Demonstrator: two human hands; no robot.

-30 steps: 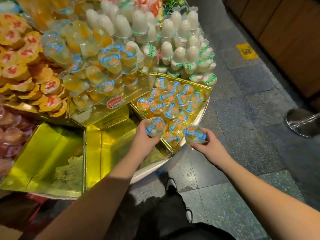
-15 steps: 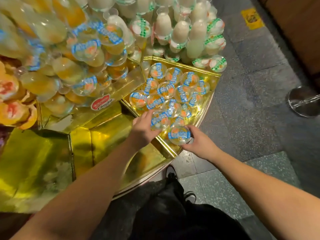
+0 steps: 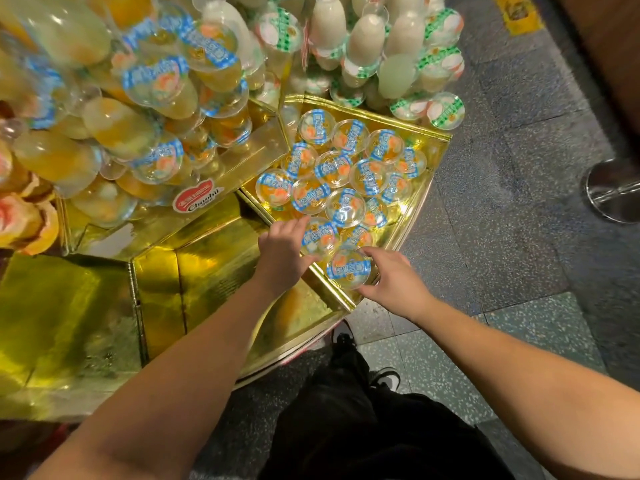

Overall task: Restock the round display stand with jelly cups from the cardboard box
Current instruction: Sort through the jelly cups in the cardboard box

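Observation:
The round display stand has gold wedge compartments; one wedge holds several clear jelly cups with blue-and-white lids. My left hand grips one such cup at the near end of that wedge. My right hand holds another cup at the wedge's near corner, fingers curled round its rim. The cardboard box is not in view.
An upper tier piled with yellow jelly cups overhangs at left. White bottle-shaped jellies with green lids crowd the back. Gold compartments lie to the left. A metal post base stands on the floor at right. My shoes are by the stand's rim.
Both hands have moved forward and down, bringing their cups from above the wedge's rim into its near end. The camera has tipped closer to the stand.

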